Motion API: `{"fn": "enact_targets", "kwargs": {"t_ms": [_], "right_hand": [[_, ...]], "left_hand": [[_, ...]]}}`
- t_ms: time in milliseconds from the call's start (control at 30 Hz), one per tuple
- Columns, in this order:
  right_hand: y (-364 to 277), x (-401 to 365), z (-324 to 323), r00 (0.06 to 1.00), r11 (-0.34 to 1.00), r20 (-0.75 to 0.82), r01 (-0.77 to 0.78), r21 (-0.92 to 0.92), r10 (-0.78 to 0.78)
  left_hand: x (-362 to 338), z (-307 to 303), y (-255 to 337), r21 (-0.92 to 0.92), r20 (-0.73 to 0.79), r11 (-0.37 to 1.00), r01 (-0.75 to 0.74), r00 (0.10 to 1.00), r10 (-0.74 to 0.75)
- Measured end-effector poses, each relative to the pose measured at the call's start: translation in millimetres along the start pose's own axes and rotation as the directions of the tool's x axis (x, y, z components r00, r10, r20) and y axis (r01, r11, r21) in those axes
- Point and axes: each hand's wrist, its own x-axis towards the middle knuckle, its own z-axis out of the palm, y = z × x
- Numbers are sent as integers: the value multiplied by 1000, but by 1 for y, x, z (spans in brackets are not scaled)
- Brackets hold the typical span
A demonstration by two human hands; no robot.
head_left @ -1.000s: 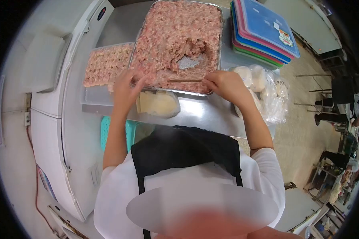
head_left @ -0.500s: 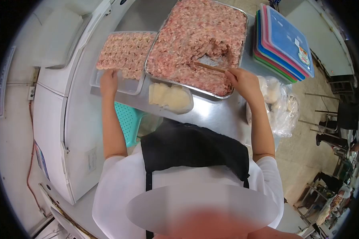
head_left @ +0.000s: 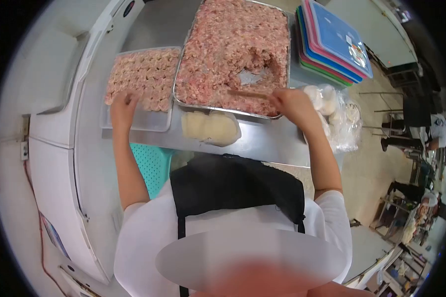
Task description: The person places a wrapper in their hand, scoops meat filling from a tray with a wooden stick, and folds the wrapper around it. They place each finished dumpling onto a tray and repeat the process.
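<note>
- While a wooden stick (head_left: 247,94) is held by the right grip (head_left: 293,105) over minced meat (head_left: 223,44),
- the left grip (head_left: 123,110) is seen at the dumplings (head_left: 148,72), its closure unclear.

The upper half of the frame is crossed by a metal table (head_left: 267,142). On it, a meat-filled metal tray (head_left: 213,108) is set at upper centre and a clear plastic tray (head_left: 151,120) at upper left. Pale stacked sheets (head_left: 210,127) are placed near the front edge; at upper right, coloured plastic lids (head_left: 339,37) are piled above bagged white rounds (head_left: 334,116).
</note>
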Motion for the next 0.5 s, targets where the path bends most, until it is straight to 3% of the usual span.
{"fn": "enact_targets", "kwargs": {"t_ms": [33, 100, 167, 200, 233, 267, 300, 333, 400, 433, 500], "right_hand": [[-7, -3, 4, 998, 1000, 57, -1, 12, 1], [1, 12, 8, 999, 992, -37, -35, -120, 30], [-8, 13, -11, 991, 985, -131, -55, -164, 33], [-9, 15, -9, 994, 972, -101, -74, -225, 52], [-5, 19, -2, 995, 954, -72, -93, -285, 76], [-3, 19, 7, 994, 933, -44, -112, -342, 103], [-8, 11, 22, 999, 949, -51, -12, -315, -4], [-14, 6, 28, 998, 953, -63, -11, -302, -9], [-27, 0, 29, 997, 962, -79, 1, -274, -23], [-29, 1, 12, 992, 954, -18, -122, -273, 122], [-19, 7, 4, 991, 951, -93, -115, -286, 91]], "left_hand": [[-1, 0, 43, -153, 2, 986, -72, 997, 73], [13, 24, 86, -456, 107, 864, -214, 950, 292], [17, 65, 135, -332, 177, 715, -615, 704, 688], [17, 77, 142, -203, 166, 679, -706, 659, 734], [15, 88, 145, -70, 162, 623, -779, 607, 778], [10, 96, 147, -105, 147, 612, -784, 597, 789], [5, 100, 148, -138, 128, 600, -788, 586, 800], [1, 102, 148, -168, 109, 586, -793, 576, 810], [-7, 103, 141, -94, 106, 623, -776, 615, 782], [-8, 102, 139, -56, 105, 643, -764, 636, 765], [-4, 96, 139, 70, 89, 714, -697, 717, 691]]}}
